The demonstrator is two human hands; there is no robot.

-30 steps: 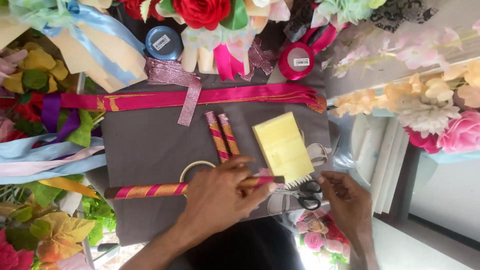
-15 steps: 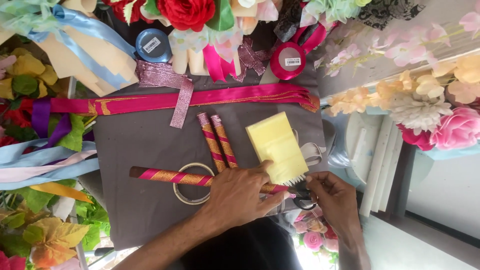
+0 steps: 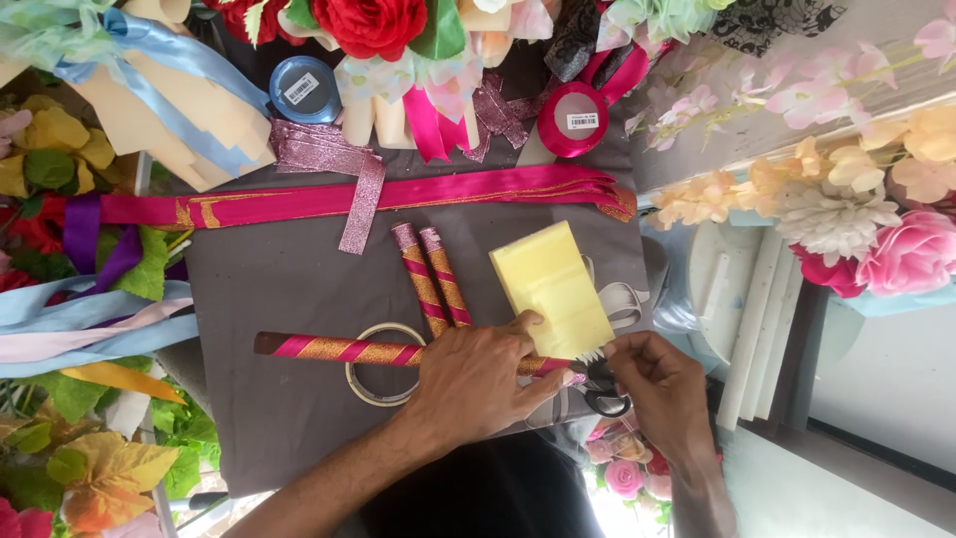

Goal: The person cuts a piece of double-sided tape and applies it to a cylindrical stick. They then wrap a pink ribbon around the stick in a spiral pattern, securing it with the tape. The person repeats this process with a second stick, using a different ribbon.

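One long stick (image 3: 344,350) wrapped in pink-and-gold ribbon, flat on grey cloth (image 3: 289,289) | likely light, stiff, slick; best held mid-shaft | left hand (image 3: 476,384) presses its right part, fingers curled over | right hand (image 3: 662,384) pinches the tip, perhaps ribbon end | scissors (image 3: 603,391) beside, tape ring (image 3: 383,364) under stick

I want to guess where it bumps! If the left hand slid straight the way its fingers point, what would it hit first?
Probably the right hand by the scissors; the left hand points that way along the wrapped stick.
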